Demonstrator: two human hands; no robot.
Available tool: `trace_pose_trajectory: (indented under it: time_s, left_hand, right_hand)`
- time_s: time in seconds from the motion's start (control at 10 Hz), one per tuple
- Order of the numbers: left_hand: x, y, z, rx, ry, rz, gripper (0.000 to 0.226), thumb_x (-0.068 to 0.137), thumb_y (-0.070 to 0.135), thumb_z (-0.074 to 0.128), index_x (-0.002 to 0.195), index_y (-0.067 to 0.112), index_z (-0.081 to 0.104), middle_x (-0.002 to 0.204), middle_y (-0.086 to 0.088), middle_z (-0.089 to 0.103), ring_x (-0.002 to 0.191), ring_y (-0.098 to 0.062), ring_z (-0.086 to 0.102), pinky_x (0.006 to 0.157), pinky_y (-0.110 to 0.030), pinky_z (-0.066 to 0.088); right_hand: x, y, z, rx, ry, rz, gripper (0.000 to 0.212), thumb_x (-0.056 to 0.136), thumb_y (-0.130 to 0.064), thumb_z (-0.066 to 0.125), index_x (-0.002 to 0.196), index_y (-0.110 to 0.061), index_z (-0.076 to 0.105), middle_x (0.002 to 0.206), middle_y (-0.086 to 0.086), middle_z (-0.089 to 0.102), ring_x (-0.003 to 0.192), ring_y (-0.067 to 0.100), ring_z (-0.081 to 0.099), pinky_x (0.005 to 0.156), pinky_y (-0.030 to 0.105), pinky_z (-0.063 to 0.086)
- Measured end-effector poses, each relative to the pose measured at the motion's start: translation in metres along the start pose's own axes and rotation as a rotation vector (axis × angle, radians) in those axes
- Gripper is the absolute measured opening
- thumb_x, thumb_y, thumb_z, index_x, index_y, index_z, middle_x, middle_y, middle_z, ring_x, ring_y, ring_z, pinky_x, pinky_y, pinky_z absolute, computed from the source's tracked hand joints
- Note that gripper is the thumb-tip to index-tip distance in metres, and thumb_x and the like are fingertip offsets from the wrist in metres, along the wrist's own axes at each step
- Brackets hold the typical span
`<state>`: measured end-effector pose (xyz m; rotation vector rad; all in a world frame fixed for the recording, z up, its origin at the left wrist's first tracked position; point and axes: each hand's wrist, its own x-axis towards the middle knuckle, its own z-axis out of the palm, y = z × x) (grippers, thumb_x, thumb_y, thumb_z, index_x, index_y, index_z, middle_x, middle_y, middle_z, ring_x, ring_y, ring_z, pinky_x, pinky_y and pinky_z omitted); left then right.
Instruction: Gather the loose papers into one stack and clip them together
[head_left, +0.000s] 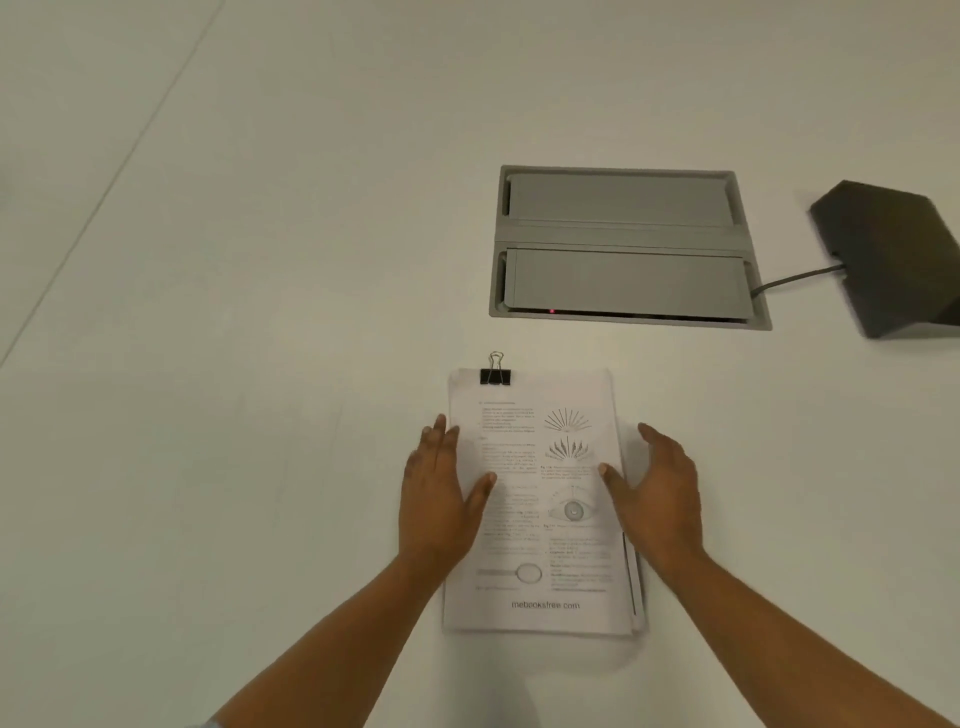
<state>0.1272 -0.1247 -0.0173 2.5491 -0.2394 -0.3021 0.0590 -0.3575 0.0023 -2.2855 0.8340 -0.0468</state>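
Observation:
A stack of printed papers (540, 566) lies on the white table (260, 415) in front of me, its top sheet showing text and diagrams. A black binder clip (495, 375) grips the stack's far left corner, its wire handle pointing away. My left hand (441, 493) lies flat along the stack's left edge, thumb on the page. My right hand (657, 493) rests at the right edge, fingers spread, thumb touching the top sheet. Neither hand holds anything. The sheets at the lower right edge are slightly offset.
A grey recessed cable box (623, 247) with two lids is set into the table beyond the papers. A dark wedge-shaped device (893, 254) sits at the far right, its cable (795, 278) running into the box.

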Motion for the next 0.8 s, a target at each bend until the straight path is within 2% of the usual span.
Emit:
trace_pose_trajectory:
  time_s: [0.1,0.2,0.3,0.5,0.7,0.8]
  left_hand:
    - [-0.037,-0.005,0.009,0.074,-0.061,0.082,0.081,0.098,0.058,0.044,0.160,0.017,0.013,0.169,0.002,0.004,0.156,-0.017,0.003,0.124,-0.033,0.001]
    - [-0.059,-0.009,0.017,0.156,-0.146,0.111,0.084,0.099,0.060,0.036,0.158,0.019,-0.006,0.165,0.006,-0.012,0.155,-0.017,-0.008,0.123,-0.032,-0.006]
    - [-0.063,-0.013,0.023,0.240,-0.176,0.119,0.081,0.100,0.061,0.027,0.151,0.022,-0.022,0.163,0.005,-0.023,0.154,-0.018,-0.017,0.123,-0.032,-0.011]
    - [-0.024,-0.016,0.030,0.301,-0.118,0.175,0.077,0.101,0.059,0.021,0.152,0.020,-0.020,0.165,0.003,-0.021,0.153,-0.018,-0.019,0.124,-0.034,-0.009]
    - [-0.015,-0.019,0.020,0.241,-0.185,0.225,0.077,0.101,0.060,0.023,0.152,0.023,-0.020,0.162,0.007,-0.023,0.150,-0.012,-0.022,0.121,-0.030,-0.014]
    - [-0.026,-0.028,-0.001,0.244,-0.277,0.253,0.078,0.101,0.061,0.023,0.158,0.019,-0.012,0.160,0.008,-0.024,0.148,-0.008,-0.022,0.120,-0.027,-0.012]
  right_hand:
    - [-0.036,0.021,0.007,-0.221,-0.145,-0.242,0.085,0.089,-0.048,0.065,0.155,-0.011,0.027,0.162,0.006,0.027,0.150,0.026,0.024,0.119,0.040,0.024]
    - [-0.053,0.040,0.017,-0.330,-0.221,-0.352,0.082,0.094,-0.055,0.050,0.158,-0.014,0.018,0.166,0.000,0.008,0.154,0.019,0.005,0.124,0.036,0.008]
    - [-0.057,0.043,0.026,-0.357,-0.218,-0.351,0.080,0.097,-0.055,0.041,0.158,-0.014,0.011,0.166,0.001,0.001,0.153,0.017,-0.006,0.123,0.035,-0.002]
    - [-0.034,0.034,0.039,-0.360,-0.162,-0.333,0.079,0.099,-0.054,0.038,0.158,-0.013,0.006,0.164,-0.001,-0.004,0.153,0.016,-0.005,0.123,0.033,-0.001]
    - [-0.027,0.031,0.038,-0.326,-0.150,-0.304,0.083,0.096,-0.057,0.042,0.158,-0.013,0.007,0.167,0.002,0.002,0.153,0.017,-0.001,0.123,0.033,0.001]
    - [-0.039,0.021,0.026,-0.226,-0.181,-0.226,0.093,0.090,-0.061,0.051,0.158,-0.013,0.010,0.167,0.004,0.009,0.153,0.019,0.008,0.123,0.034,0.009]
